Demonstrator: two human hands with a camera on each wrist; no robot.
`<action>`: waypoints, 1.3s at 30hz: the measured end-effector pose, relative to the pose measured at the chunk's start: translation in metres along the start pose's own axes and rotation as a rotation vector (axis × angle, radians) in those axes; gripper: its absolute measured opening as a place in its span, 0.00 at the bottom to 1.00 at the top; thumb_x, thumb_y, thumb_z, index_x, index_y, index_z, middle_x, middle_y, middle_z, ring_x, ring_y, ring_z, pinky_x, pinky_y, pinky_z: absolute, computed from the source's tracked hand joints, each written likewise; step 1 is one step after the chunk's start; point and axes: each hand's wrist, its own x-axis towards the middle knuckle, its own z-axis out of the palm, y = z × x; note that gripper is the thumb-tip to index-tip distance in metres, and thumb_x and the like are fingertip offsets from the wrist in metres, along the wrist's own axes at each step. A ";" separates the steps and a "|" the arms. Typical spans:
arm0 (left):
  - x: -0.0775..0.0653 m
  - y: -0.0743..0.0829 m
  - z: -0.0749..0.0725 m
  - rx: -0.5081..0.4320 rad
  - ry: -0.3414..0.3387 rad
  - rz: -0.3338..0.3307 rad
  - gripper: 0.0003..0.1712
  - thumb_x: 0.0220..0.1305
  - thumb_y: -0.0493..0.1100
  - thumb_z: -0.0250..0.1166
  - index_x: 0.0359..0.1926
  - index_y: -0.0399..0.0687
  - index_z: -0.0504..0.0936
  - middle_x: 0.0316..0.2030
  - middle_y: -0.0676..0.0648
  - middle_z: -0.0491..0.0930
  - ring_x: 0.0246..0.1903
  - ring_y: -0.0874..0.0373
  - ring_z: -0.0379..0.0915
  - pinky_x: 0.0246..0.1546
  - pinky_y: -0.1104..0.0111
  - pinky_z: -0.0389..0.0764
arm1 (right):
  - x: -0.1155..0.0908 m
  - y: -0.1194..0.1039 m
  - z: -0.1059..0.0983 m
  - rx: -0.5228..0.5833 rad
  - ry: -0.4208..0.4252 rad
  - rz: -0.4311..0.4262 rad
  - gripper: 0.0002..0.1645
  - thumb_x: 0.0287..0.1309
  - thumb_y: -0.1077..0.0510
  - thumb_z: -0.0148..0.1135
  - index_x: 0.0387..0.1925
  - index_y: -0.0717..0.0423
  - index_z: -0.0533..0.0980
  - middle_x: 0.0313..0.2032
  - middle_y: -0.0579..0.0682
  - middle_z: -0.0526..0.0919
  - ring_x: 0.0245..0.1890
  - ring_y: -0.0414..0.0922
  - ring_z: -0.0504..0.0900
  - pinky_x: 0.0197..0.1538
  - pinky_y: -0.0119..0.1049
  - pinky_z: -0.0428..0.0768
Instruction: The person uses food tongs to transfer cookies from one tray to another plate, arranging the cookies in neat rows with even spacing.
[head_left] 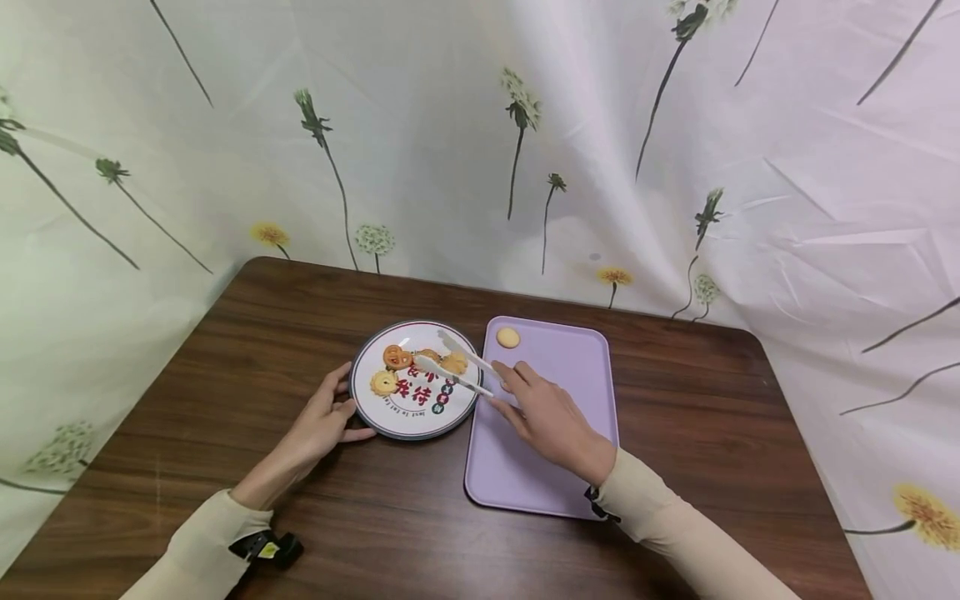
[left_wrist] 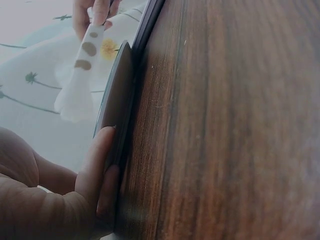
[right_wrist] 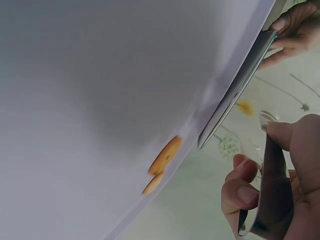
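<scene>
My right hand [head_left: 551,417] holds a pair of light-coloured tongs [head_left: 471,382], whose two arms stand apart over a round plate [head_left: 401,421]. Several cookies lie on the plate, among them a pretzel-shaped cookie [head_left: 397,357] and a pale round, scalloped cookie [head_left: 384,382]. The tongs overlap other cookies [head_left: 454,363] in the head view. At the plate's left rim, my left hand [head_left: 318,421] rests with extended fingers touching the edge. In the left wrist view, fingers [left_wrist: 95,160] lie against the plate's underside [left_wrist: 117,95].
A lilac rectangular tray [head_left: 540,467] sits right beside the plate, under my right hand and forearm. A round cookie [head_left: 507,337] lies in its far left corner. Both stand on a dark wooden table [head_left: 360,517], with a dandelion-print cloth [head_left: 442,167] hanging behind it.
</scene>
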 end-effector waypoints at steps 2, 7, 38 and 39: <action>0.000 0.001 0.000 -0.004 0.001 0.003 0.39 0.79 0.28 0.33 0.83 0.38 0.28 0.74 0.21 0.42 0.66 0.32 0.61 0.51 0.63 0.94 | -0.004 0.004 -0.003 -0.005 0.009 0.008 0.31 0.72 0.48 0.64 0.70 0.54 0.73 0.40 0.46 0.80 0.30 0.38 0.77 0.26 0.32 0.80; 0.000 0.002 -0.001 0.000 0.005 0.004 0.39 0.79 0.28 0.33 0.83 0.38 0.28 0.74 0.21 0.42 0.66 0.31 0.61 0.50 0.65 0.94 | -0.015 0.015 -0.010 -0.029 0.022 0.048 0.30 0.73 0.50 0.64 0.70 0.57 0.73 0.40 0.48 0.79 0.27 0.38 0.71 0.25 0.32 0.78; 0.000 0.002 0.000 0.027 -0.010 -0.010 0.39 0.79 0.29 0.34 0.83 0.39 0.27 0.74 0.22 0.41 0.69 0.29 0.60 0.52 0.66 0.94 | -0.070 0.044 -0.029 -0.086 -0.069 0.206 0.31 0.72 0.48 0.65 0.70 0.57 0.73 0.38 0.48 0.78 0.23 0.37 0.66 0.18 0.25 0.66; 0.000 0.002 0.000 0.024 -0.009 -0.010 0.39 0.79 0.29 0.34 0.83 0.39 0.27 0.74 0.22 0.42 0.69 0.29 0.60 0.52 0.66 0.94 | -0.071 0.043 -0.030 -0.088 -0.065 0.203 0.31 0.72 0.48 0.65 0.70 0.57 0.73 0.38 0.47 0.78 0.23 0.37 0.66 0.19 0.25 0.66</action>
